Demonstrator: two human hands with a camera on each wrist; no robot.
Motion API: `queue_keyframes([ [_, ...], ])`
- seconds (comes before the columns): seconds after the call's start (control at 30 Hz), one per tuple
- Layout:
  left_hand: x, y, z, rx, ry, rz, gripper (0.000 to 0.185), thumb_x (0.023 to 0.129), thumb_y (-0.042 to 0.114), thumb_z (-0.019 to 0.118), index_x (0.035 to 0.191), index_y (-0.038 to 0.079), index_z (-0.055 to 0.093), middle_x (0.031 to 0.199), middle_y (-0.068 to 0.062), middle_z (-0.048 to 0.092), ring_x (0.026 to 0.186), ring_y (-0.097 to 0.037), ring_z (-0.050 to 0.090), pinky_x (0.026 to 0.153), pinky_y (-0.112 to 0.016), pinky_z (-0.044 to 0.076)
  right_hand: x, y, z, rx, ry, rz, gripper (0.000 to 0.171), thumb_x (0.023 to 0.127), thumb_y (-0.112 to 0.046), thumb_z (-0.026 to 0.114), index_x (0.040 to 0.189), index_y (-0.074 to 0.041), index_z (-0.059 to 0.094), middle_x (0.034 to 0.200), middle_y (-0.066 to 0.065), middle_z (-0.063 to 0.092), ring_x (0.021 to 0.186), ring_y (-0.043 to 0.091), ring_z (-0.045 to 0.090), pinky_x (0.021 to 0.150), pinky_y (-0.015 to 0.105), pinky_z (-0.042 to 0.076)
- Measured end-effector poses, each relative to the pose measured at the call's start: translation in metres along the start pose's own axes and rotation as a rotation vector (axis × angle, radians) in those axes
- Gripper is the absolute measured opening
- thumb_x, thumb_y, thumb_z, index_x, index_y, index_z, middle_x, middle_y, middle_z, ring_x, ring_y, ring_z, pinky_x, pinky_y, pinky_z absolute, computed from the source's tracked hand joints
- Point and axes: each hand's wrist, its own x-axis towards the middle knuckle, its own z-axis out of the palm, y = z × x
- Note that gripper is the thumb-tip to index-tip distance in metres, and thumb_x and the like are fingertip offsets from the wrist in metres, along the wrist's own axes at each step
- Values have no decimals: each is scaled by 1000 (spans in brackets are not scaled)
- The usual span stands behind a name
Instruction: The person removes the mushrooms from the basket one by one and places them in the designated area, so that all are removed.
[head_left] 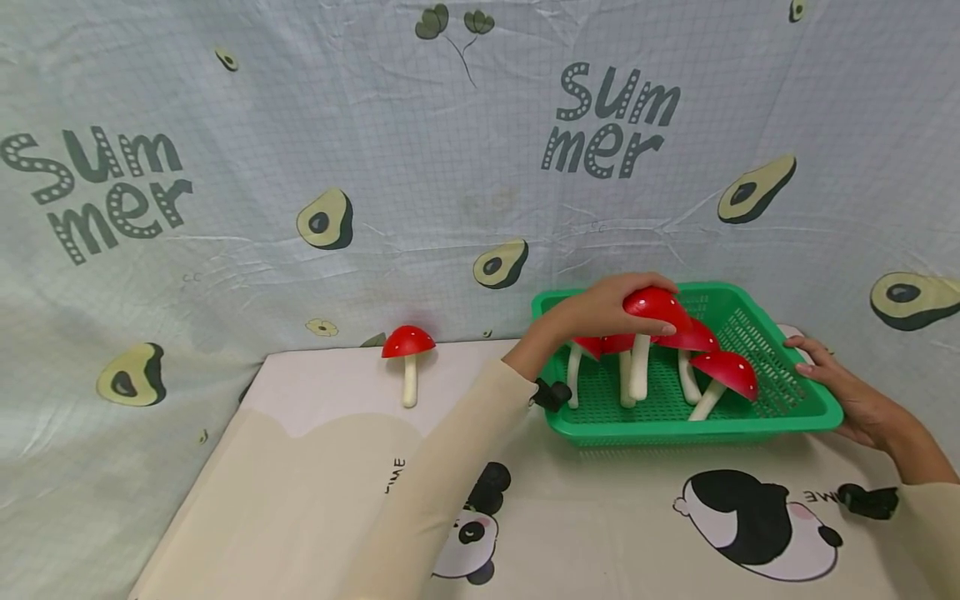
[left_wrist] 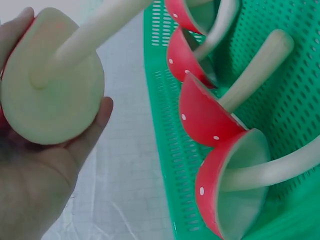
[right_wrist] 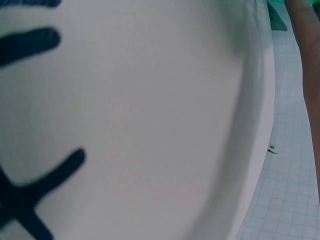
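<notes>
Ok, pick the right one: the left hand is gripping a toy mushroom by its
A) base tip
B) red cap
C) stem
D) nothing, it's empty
B: in the head view the left hand curls over the red cap of the mushroom, whose white stem hangs down into the green basket.

Glossy red toy mushroom (head_left: 654, 321) caps, matt cream stems; perforated green plastic basket (head_left: 780, 408); creased printed cloth backdrop (head_left: 450, 167)

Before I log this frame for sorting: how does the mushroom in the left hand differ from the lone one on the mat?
The held mushroom is gripped by its cap in the left hand over the basket; the lone mushroom lies untouched on the mat, outside the basket. Both have red caps and pale stems.
</notes>
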Motion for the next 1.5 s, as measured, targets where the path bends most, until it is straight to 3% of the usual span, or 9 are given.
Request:
queue_keyframes([
  [0.23,-15,2,-2,26,107,-35,55,92,37,73,142,23,55,132,1,58,116,-11,51,84,-20,53,1,1,1,-35,20,4,36,111,-16,23,138,-39,28,122,-12,58,95,18,71,75,38,62],
  [0.43,-32,-2,-6,39,161,-15,54,91,34,75,141,21,57,134,-1,60,116,-15,53,84,-22,54,2,-1,0,-38,32,8,35,112,-17,24,138,-40,28,122,-12,56,95,17,71,75,38,62],
  [0.63,-48,-4,-4,31,169,4,54,91,35,76,139,19,59,130,-1,61,113,-14,54,79,-22,57,2,-2,-1,-50,41,13,35,112,-18,24,138,-40,29,121,-12,57,93,18,71,74,38,63],
  [0.87,-66,-7,-2,-2,183,17,50,90,34,77,136,22,60,130,2,61,113,-14,55,82,-23,57,2,0,-3,-65,36,19,35,112,-17,22,138,-39,27,120,-12,59,94,17,71,75,37,62],
  [1.23,-92,-15,-7,-55,253,-18,52,90,35,77,137,23,59,136,5,57,119,-15,53,84,-27,57,0,1,-1,-48,27,13,36,111,-17,23,139,-40,28,121,-12,60,95,17,71,75,39,63],
  [1.5,-114,-13,-12,-27,317,14,52,90,32,77,137,19,59,134,4,60,118,-17,55,85,-27,58,1,1,-1,-83,53,21,36,111,-19,24,139,-42,28,121,-15,57,94,17,71,75,39,63],
])
